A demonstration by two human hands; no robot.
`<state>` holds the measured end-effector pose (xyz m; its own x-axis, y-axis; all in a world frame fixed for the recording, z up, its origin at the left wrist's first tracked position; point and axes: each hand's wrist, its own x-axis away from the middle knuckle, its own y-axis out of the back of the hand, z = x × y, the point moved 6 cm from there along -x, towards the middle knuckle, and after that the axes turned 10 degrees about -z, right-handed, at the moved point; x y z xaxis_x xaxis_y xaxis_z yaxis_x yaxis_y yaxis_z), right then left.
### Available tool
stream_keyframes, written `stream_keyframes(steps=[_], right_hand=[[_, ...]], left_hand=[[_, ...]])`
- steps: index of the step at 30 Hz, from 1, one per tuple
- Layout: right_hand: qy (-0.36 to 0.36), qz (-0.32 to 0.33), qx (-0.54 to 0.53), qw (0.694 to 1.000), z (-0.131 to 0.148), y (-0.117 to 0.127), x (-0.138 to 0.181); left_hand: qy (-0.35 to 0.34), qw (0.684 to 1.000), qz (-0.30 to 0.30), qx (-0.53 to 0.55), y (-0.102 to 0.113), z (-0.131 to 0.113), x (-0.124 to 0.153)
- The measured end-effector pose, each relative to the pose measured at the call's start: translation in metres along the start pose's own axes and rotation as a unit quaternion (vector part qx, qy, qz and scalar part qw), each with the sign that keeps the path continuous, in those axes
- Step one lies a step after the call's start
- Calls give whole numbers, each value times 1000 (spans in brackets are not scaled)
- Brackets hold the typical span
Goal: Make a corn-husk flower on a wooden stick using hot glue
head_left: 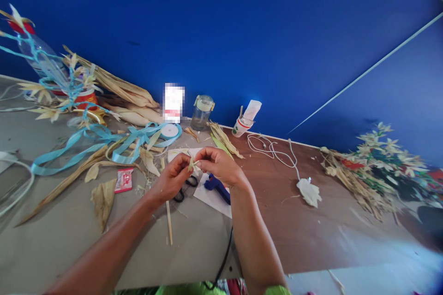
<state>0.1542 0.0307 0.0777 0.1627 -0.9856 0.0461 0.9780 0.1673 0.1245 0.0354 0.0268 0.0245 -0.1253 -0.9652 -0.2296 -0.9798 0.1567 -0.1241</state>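
Between my two hands, above the table, is a small pale strip of dried corn husk (191, 163). The fingers of my left hand (175, 176) pinch it from the left. From the right, my right hand (218, 164) pinches its other end between thumb and forefinger. Black-handled scissors (180, 195) lie below the hands, their blades hidden. A blue glue gun (217, 187) rests on a white sheet (207, 200) under my right wrist. A thin stick (169, 223) lies below my left hand.
Light-blue ribbon (65, 156), husk pieces (103, 200) and a pink packet (123, 180) lie on the left. A lidded jar (201, 113) and a cup (241, 127) stand by the blue wall. A white cable (273, 150) and husk flowers (384, 152) are on the right.
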Motion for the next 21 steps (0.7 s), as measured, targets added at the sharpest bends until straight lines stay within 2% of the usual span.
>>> stream_keyframes(steps=[5,14,21], right_hand=[[-7,1,-14,1000,1,-1,0],[4,23,-13,1000,2,-3,2],[41,-23,58,997,2,-2,3]], left_hand=[[9,1000,8,-19,-1,-1,2],[30,999,10,17,-2,4,2],[28,998,-24,42,1,5,0]])
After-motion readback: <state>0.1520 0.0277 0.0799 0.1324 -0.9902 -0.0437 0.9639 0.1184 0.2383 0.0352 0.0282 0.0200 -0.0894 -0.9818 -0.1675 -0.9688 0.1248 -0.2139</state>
